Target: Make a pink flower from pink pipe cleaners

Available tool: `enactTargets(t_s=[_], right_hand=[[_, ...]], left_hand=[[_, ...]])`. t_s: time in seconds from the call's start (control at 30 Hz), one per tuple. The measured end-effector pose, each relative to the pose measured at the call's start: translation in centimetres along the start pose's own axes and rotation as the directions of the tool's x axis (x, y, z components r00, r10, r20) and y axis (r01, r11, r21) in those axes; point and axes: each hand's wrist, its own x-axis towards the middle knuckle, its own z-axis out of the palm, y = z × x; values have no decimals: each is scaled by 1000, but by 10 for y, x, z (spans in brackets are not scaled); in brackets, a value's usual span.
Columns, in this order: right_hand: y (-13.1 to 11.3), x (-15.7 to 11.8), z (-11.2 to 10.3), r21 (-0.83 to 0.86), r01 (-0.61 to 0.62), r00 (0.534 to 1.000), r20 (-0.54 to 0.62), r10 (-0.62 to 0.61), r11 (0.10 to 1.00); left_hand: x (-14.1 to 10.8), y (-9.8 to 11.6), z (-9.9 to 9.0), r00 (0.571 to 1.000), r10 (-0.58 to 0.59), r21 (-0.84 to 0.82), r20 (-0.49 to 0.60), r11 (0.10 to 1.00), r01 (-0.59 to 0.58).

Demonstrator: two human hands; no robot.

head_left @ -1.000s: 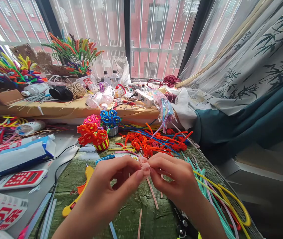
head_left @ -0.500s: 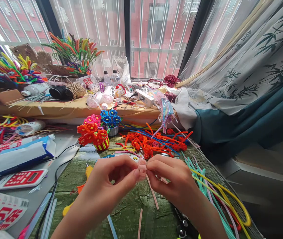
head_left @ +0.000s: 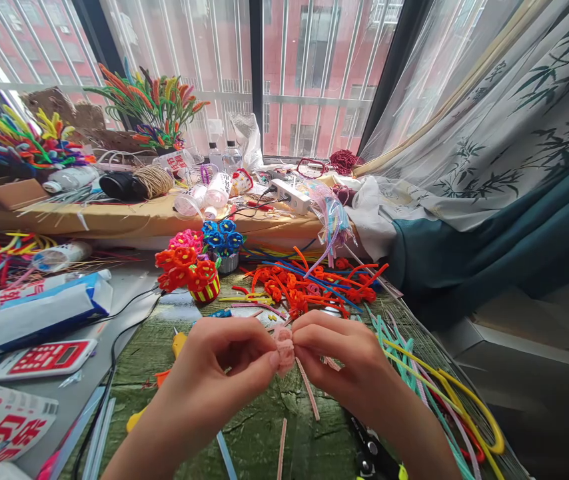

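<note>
A small pale pink fuzzy piece, looped and bunched, is held between both hands at the centre. My left hand pinches its left side between thumb and fingertips. From the right, my right hand has its thumb and forefinger closed on the piece's right edge. A pink stem slants down below my right hand, and a second pink stem lies on the green wooden tabletop nearer to me.
Behind the hands are red pipe-cleaner flowers and a striped pot of orange flowers. Yellow glue gun at left, black pliers at lower right. Green and yellow stems lie right; a red-and-white calculator sits left.
The pink piece has turned a little and sits slightly lower and further left between the fingers. My right fingertips have shifted slightly left with it.
</note>
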Motion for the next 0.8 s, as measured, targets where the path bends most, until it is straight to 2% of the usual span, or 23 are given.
enactTargets(t_s=[0.27,0.5,0.8], right_hand=[[-2,1,-1,-83,44,998,-43,-48,996],[-2,0,1,-154,76,992,-89,-90,985],[-7,4,4,-263,90,985,-116,-124,961]], left_hand=[[-3,1,4,991,115,173,-72,980,-101],[-3,0,1,958,279,403,-68,886,-230],[-10,6,9,917,376,625,-133,750,-216]])
